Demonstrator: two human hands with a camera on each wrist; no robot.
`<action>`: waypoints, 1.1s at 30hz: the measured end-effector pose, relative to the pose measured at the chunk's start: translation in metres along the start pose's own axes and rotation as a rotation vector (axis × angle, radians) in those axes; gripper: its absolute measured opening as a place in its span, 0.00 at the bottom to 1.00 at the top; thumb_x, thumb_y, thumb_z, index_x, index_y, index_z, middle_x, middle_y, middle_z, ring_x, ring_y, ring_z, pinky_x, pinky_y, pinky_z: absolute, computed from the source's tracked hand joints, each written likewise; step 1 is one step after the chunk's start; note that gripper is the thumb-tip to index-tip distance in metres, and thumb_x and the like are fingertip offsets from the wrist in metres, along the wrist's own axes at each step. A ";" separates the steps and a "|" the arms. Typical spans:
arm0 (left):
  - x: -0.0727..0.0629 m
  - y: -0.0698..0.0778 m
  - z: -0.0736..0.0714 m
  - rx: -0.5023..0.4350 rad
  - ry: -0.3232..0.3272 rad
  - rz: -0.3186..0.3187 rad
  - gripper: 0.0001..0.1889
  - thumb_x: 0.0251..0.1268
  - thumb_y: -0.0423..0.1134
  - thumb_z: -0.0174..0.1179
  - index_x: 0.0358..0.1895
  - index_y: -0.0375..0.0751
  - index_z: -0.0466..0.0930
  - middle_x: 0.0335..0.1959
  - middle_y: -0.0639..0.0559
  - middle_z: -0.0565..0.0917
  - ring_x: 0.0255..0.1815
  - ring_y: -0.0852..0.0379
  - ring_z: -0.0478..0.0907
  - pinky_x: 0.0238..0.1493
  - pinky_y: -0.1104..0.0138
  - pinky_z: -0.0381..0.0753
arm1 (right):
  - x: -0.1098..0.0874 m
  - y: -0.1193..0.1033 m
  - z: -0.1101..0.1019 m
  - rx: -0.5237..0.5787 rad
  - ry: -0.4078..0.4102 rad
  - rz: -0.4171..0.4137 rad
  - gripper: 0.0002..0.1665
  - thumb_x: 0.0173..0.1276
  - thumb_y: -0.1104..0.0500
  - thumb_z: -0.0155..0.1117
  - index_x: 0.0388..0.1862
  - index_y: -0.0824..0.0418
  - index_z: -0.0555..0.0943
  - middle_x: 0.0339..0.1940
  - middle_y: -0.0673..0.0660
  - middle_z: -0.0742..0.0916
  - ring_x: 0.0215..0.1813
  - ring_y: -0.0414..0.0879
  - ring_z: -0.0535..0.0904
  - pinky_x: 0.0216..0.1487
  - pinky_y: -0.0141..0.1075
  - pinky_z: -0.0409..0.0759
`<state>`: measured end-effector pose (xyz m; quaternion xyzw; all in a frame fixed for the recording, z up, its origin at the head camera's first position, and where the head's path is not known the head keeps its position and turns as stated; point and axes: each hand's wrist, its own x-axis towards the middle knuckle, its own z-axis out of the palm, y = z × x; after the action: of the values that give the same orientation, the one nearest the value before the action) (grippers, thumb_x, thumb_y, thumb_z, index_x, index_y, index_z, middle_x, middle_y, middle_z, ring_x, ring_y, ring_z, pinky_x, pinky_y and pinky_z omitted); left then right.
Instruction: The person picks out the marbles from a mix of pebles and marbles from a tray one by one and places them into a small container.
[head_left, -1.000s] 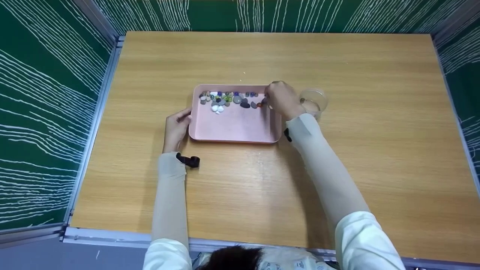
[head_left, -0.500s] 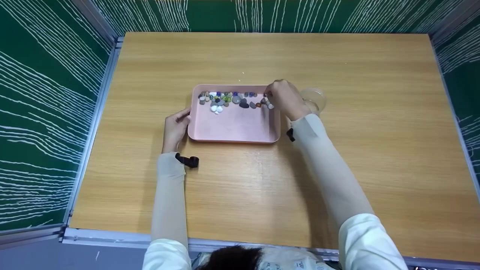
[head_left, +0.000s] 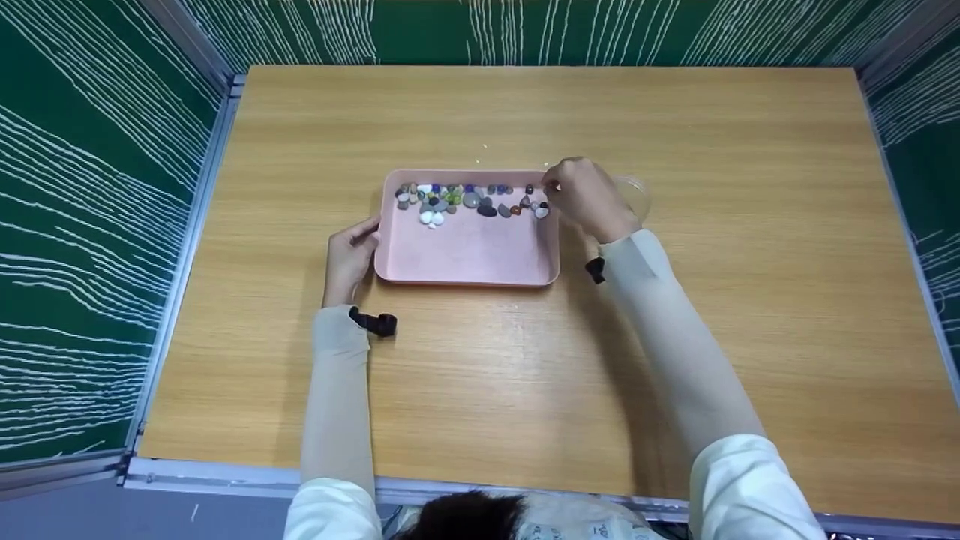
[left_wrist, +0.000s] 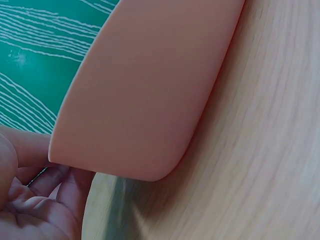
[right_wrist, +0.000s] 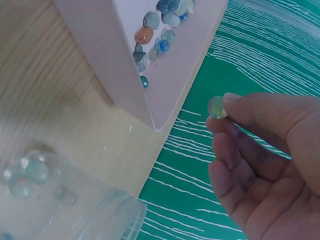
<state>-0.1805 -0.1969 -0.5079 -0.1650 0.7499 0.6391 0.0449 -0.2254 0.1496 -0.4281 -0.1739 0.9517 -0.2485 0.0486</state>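
A pink tray (head_left: 472, 259) lies on the table with pebbles and glass marbles along its far side. My left hand (head_left: 350, 259) holds the tray's left side; in the left wrist view its fingers grip the tray's end wall (left_wrist: 140, 100). Over the tray's far right corner is my right hand (head_left: 589, 195). Between thumb and forefinger it pinches a clear glass marble (right_wrist: 216, 107) with a yellowish swirl, held up beside the tray. A clear plastic jar (right_wrist: 80, 210) with several marbles inside is near this hand, partly hidden behind it in the head view.
Among the tray's stones are white pebbles (head_left: 432, 218), a dark oval pebble (head_left: 487, 211) and an orange stone (head_left: 515, 211). Tiny white specks lie behind the tray on the wooden table (head_left: 525, 375). Green panels (head_left: 97, 262) with white lines border the table.
My right hand has drawn back rightward from inside the tray's far right corner, uncovering stones there. My left hand stays on the tray.
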 end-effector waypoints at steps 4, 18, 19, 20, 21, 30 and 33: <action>0.000 -0.001 0.000 0.002 -0.002 -0.002 0.19 0.65 0.24 0.52 0.60 0.31 0.75 0.63 0.39 0.76 0.67 0.51 0.71 0.67 0.68 0.72 | -0.004 0.003 -0.004 0.006 0.014 0.000 0.13 0.63 0.71 0.56 0.41 0.70 0.86 0.42 0.66 0.88 0.43 0.56 0.84 0.47 0.44 0.84; 0.001 -0.002 -0.001 0.012 -0.007 0.011 0.19 0.65 0.23 0.51 0.59 0.29 0.74 0.63 0.37 0.75 0.66 0.49 0.72 0.66 0.67 0.73 | -0.018 0.018 -0.017 -0.003 0.056 0.019 0.14 0.63 0.70 0.53 0.39 0.67 0.87 0.38 0.63 0.88 0.37 0.52 0.82 0.40 0.44 0.83; 0.001 -0.002 -0.001 0.015 -0.004 0.011 0.19 0.65 0.24 0.52 0.59 0.29 0.74 0.63 0.37 0.75 0.66 0.49 0.72 0.66 0.67 0.73 | -0.019 0.020 -0.018 0.002 0.062 0.012 0.14 0.63 0.70 0.54 0.39 0.68 0.87 0.39 0.64 0.88 0.38 0.53 0.83 0.41 0.44 0.83; 0.001 -0.002 -0.001 0.022 -0.004 0.012 0.19 0.66 0.24 0.52 0.60 0.29 0.74 0.63 0.37 0.75 0.66 0.49 0.72 0.66 0.67 0.73 | -0.019 0.021 -0.018 0.007 0.065 0.013 0.14 0.63 0.70 0.54 0.40 0.69 0.86 0.39 0.65 0.88 0.38 0.54 0.83 0.42 0.45 0.84; 0.001 -0.002 -0.001 0.023 -0.004 0.010 0.19 0.66 0.24 0.52 0.60 0.29 0.74 0.63 0.37 0.75 0.66 0.49 0.72 0.66 0.67 0.73 | -0.020 0.023 -0.019 0.012 0.066 0.017 0.14 0.63 0.70 0.54 0.40 0.69 0.86 0.40 0.65 0.88 0.39 0.55 0.84 0.43 0.45 0.84; 0.002 -0.003 0.000 0.010 0.001 0.007 0.19 0.65 0.24 0.52 0.60 0.29 0.74 0.63 0.38 0.76 0.66 0.50 0.72 0.66 0.68 0.72 | -0.028 0.035 -0.025 0.039 0.055 0.077 0.14 0.64 0.71 0.54 0.43 0.71 0.85 0.43 0.67 0.88 0.43 0.56 0.84 0.47 0.47 0.84; 0.001 -0.002 0.001 0.008 0.005 0.014 0.19 0.65 0.24 0.53 0.59 0.30 0.75 0.63 0.38 0.76 0.66 0.50 0.72 0.66 0.68 0.73 | -0.032 0.039 -0.026 0.052 0.063 0.085 0.14 0.64 0.71 0.54 0.42 0.70 0.85 0.42 0.67 0.88 0.42 0.55 0.84 0.46 0.47 0.84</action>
<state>-0.1809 -0.1968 -0.5105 -0.1612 0.7536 0.6361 0.0394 -0.2125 0.2049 -0.4242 -0.1239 0.9525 -0.2763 0.0337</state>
